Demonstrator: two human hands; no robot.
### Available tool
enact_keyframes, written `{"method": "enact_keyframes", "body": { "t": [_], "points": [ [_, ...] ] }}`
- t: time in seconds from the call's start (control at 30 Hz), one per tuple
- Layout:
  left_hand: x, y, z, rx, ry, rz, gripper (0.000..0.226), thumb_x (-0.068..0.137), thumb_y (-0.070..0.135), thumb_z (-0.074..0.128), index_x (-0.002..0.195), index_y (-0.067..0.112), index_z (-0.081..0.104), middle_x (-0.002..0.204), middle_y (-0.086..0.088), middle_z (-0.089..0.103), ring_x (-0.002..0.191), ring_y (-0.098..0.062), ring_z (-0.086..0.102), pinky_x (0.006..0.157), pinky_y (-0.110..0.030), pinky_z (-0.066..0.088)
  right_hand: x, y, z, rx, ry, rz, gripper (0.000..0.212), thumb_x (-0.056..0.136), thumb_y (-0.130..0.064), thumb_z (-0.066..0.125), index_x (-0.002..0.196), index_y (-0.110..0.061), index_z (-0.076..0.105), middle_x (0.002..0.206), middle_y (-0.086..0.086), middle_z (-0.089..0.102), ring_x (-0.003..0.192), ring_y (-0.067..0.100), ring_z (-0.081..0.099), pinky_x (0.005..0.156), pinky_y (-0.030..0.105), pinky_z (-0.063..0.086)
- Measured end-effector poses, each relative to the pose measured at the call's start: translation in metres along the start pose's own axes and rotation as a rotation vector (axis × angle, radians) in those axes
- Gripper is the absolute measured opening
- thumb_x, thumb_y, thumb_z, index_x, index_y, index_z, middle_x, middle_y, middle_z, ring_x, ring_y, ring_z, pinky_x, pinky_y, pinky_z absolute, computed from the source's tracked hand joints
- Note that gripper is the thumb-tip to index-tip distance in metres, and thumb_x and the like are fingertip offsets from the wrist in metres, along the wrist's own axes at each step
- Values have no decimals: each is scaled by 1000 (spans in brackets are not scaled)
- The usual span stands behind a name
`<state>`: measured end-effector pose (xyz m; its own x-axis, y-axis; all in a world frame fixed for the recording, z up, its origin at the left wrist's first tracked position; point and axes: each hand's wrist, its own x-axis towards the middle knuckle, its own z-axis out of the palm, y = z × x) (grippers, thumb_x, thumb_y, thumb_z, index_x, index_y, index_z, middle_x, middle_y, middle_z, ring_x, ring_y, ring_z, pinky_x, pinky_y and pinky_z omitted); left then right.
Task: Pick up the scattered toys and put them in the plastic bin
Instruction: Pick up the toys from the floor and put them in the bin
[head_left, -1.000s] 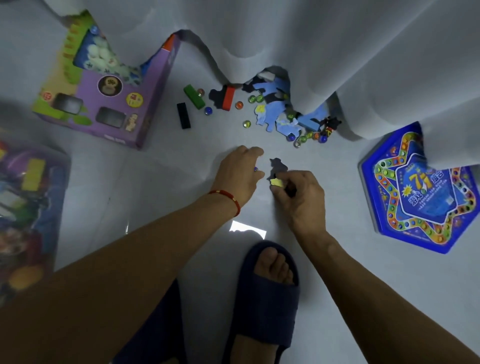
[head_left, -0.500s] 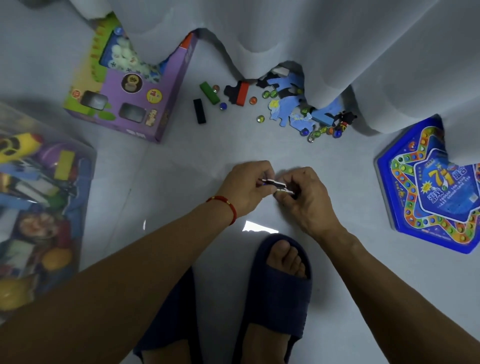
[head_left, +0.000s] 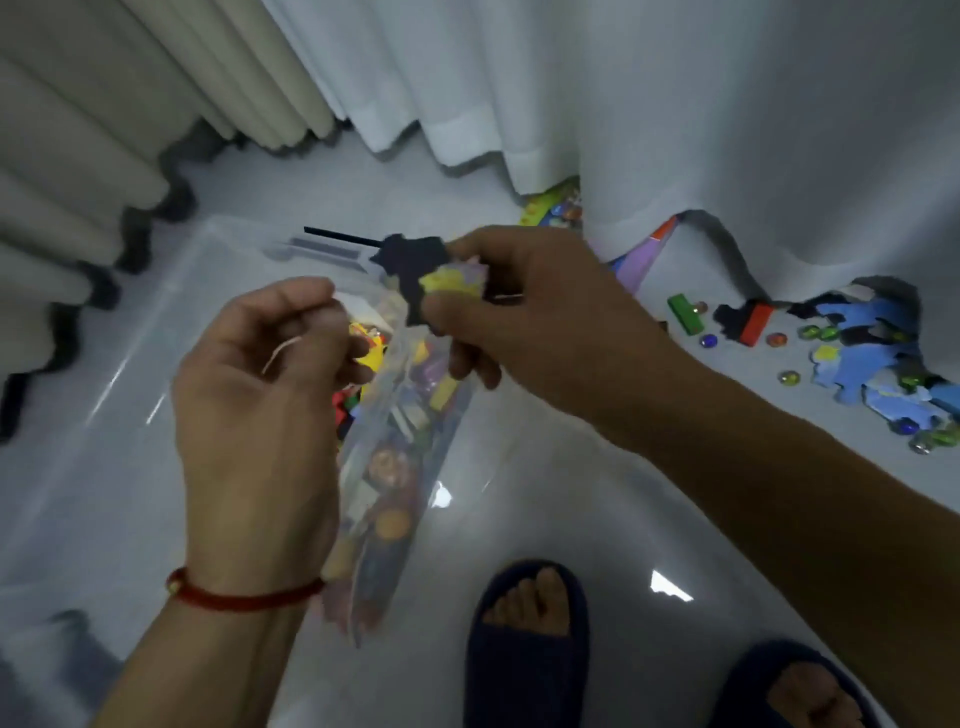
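My right hand (head_left: 524, 317) is shut on a few flat puzzle pieces (head_left: 413, 273), one dark and one yellow, held above the clear plastic bin (head_left: 156, 322). My left hand (head_left: 249, 405), with a red wrist string, hovers beside it with fingers curled closed; nothing shows in it. Colourful toys (head_left: 400, 441) show through the bin's clear side. More blue puzzle pieces (head_left: 872, 364), glass marbles (head_left: 788, 377), a green block (head_left: 684, 312) and a red block (head_left: 756, 323) lie scattered on the floor at the right.
White curtains (head_left: 727, 104) hang to the floor behind the scattered toys and partly cover a purple toy box (head_left: 639, 260). Beige curtains hang at the left. My feet in dark slippers (head_left: 524, 649) stand at the bottom on the glossy pale floor.
Both hands have lifted from the floor and swung left over the bin, the right hand carrying the puzzle pieces. The view turned left, so the star-shaped game box is out of frame.
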<state>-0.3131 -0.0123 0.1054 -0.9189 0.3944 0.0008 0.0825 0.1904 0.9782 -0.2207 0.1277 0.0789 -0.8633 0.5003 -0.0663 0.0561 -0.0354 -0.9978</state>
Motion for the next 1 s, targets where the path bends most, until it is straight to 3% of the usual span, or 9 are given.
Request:
{"method": "enact_keyframes", "body": {
  "t": [0.13,0.2,0.33,0.43,0.57,0.63,0.8,0.9,1.0],
  "points": [
    [19,-10,-30,-172,139,-241,26,91,3,52,115,10,61,104,-14,68,94,-27,71,84,-31,58,48,-4,51,-65,-95,82,32,84,-23,62,68,5,56,65,18,68,71,28,74,79,55,58],
    [17,-17,-27,-104,101,-236,30,86,1,54,112,12,62,113,-10,65,101,-24,68,86,-27,57,42,11,51,-85,22,43,27,80,-21,57,71,4,55,70,19,65,75,34,72,78,57,57],
    [-1,-26,-5,58,72,22,40,85,-4,56,119,15,65,110,4,69,104,-9,67,86,-21,53,-42,51,16,-180,128,157,16,95,-19,58,105,-25,69,94,-10,70,84,9,69,77,31,58],
    [-29,-39,32,119,-97,163,38,82,-8,57,111,15,64,112,-2,68,105,-6,64,87,-16,49,-129,110,-31,-420,320,364,20,94,-19,61,107,-33,66,100,-18,66,86,3,65,70,14,49],
    [-80,-80,91,170,-531,-94,41,81,-2,55,106,30,64,107,12,63,97,-1,60,74,-13,48,-216,175,-90,-844,636,635,36,87,-16,69,122,-21,61,120,5,55,103,24,56,84,27,43],
    [-103,-110,109,238,-736,-228,42,83,-2,54,106,31,64,108,13,62,96,0,59,73,-11,47,-233,191,-98,-773,702,737,41,86,-19,72,125,-18,58,121,3,50,106,24,55,88,27,42],
    [-128,-155,118,331,-926,-410,31,86,2,56,100,29,66,107,7,65,90,-7,62,75,-19,52,-221,211,-93,-724,684,569,27,84,-9,75,107,-18,64,101,-5,53,90,12,59,80,1,37],
    [-128,-163,122,337,-944,-439,29,86,4,58,100,28,67,104,5,67,89,-10,65,75,-23,54,-205,200,-96,-587,652,562,20,81,-10,77,89,-20,61,89,-5,64,79,8,62,73,8,46],
    [-127,-157,126,281,-987,-412,24,92,15,59,107,31,66,102,7,70,94,-10,68,83,-29,57,-182,172,-79,-273,478,554,11,84,-5,75,89,-10,67,77,3,70,66,11,66,65,22,55]
  ]
}}
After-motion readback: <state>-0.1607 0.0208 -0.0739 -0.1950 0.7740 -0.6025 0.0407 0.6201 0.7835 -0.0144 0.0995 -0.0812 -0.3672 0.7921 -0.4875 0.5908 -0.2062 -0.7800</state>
